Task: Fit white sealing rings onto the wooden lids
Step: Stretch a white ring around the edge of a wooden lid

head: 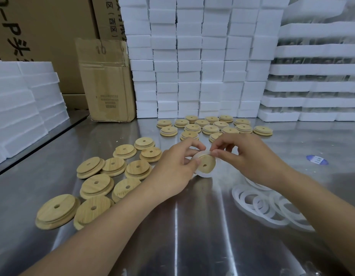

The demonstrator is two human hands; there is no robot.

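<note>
— Where is the lid now?
— The wooden lid is held tilted over the middle of the worktop. The left hand grips its rim with curled fingers. The right hand pinches the white sealing ring at the lid's upper edge.
— And the other pieces?
— Bare lids lie toward the left edge and loose rings toward the right edge. More lids, some showing a white band, lie near the far edge.
</note>
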